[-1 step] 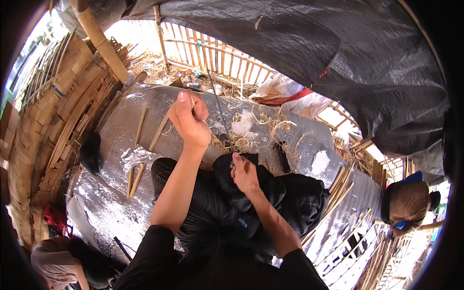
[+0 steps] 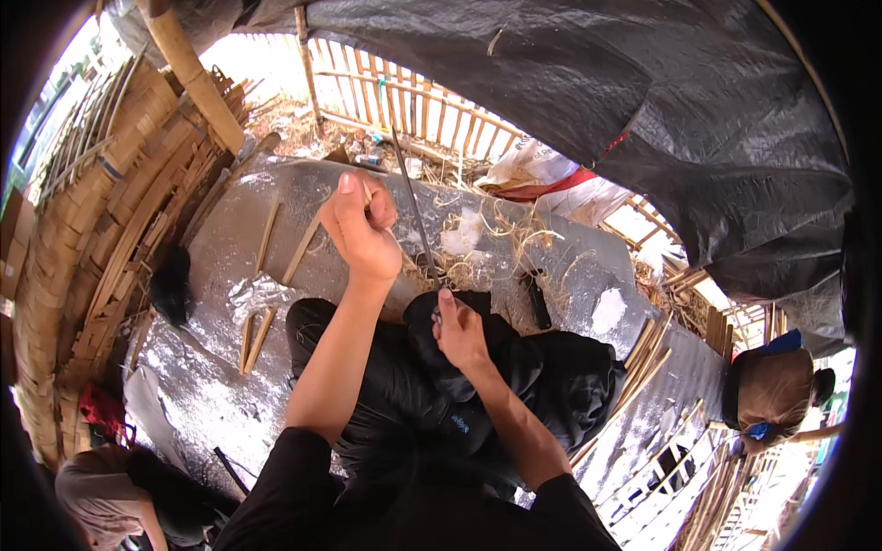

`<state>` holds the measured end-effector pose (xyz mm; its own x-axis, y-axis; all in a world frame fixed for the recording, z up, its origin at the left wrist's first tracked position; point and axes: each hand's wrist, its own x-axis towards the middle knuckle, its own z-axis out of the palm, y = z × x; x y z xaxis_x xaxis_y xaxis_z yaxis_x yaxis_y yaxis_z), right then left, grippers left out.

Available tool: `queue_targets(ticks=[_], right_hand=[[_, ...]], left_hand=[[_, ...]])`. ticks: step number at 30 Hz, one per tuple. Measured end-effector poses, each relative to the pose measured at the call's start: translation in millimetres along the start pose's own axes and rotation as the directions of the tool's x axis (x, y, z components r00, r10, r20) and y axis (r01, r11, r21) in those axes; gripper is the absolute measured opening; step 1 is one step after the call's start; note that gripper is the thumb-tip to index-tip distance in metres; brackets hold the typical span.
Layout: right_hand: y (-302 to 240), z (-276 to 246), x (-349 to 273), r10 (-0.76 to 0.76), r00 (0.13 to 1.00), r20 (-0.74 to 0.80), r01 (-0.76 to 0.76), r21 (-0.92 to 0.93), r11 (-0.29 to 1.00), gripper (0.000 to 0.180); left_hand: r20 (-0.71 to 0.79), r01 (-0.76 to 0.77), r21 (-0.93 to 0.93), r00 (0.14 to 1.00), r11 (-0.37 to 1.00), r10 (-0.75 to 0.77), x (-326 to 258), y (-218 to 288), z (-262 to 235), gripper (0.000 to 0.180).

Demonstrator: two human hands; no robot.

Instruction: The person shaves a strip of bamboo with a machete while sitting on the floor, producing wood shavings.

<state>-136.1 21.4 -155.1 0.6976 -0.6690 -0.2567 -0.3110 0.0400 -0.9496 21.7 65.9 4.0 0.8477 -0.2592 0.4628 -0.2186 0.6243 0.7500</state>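
Many split bamboo slats [image 2: 119, 234] are stacked along my far left, beneath a thick bamboo pole [image 2: 188, 78] that leans at an angle. Below the slats lies a red bag [image 2: 103, 410]; beside it, at the lower left, a co-worker [image 2: 106, 496] is bent forward. A black bundle [image 2: 172, 286], contents not identifiable, sits at the left side of the silver sheet [image 2: 216, 230] that covers the work surface. Next to the right, two short bamboo strips [image 2: 259, 340] rest on this sheet beside crumpled clear plastic [image 2: 260, 296].

My left hand [image 2: 363, 230] is raised above the sheet, fingers clenched into a fist, thumb uppermost. A pale sliver [image 2: 368, 195] shows between these fingers; its full length is hidden. Just right of the fist, a long, thin, dark rod [image 2: 416, 207] slants from the far edge of the sheet down toward my right hand [image 2: 461, 335]. Whether that hand grips the rod, I cannot tell. The right hand is held over my black trousers [image 2: 367, 363], fingers curled closed around a small grey piece [image 2: 436, 316], only partly exposed.

Beyond the right hand lie a white scrap [image 2: 462, 232] and tangled bamboo shavings [image 2: 528, 241]. Further right are a black elongated object [image 2: 535, 300], too dark to identify, and a bundle of narrow bamboo strips [image 2: 642, 361], placed alongside my knee.
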Motion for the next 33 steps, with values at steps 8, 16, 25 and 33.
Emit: queue_targets(ticks=[8, 16, 25, 33], right_hand=[[18.8, 46.9, 9.9, -0.058, 0.998, -0.024, 0.052, -0.2, 0.978, 0.07], [-25.0, 37.8, 6.7, -0.143, 0.989, 0.023, 0.145, -0.118, 0.982, 0.056], [118.9, 23.5, 29.3, -0.117, 0.993, -0.01, 0.084, -0.631, 0.771, 0.067], [64.6, 55.0, 21.9, -0.085, 0.987, -0.138, 0.039, -0.309, 0.95, 0.06]], left_hand=[[-0.036, -0.139, -0.022, 0.99, 0.99, 0.138, -9.8, -4.8, -26.3, 0.055], [0.001, -0.193, 0.045, 0.981, 0.98, 0.193, -19.9, -11.3, -24.6, 0.059], [-0.205, -0.191, 0.078, 0.957, 0.978, 0.203, -12.1, -16.1, -9.5, 0.059], [-0.207, -0.164, 0.067, 0.963, 0.984, 0.175, 14.1, -6.7, -41.1, 0.06]])
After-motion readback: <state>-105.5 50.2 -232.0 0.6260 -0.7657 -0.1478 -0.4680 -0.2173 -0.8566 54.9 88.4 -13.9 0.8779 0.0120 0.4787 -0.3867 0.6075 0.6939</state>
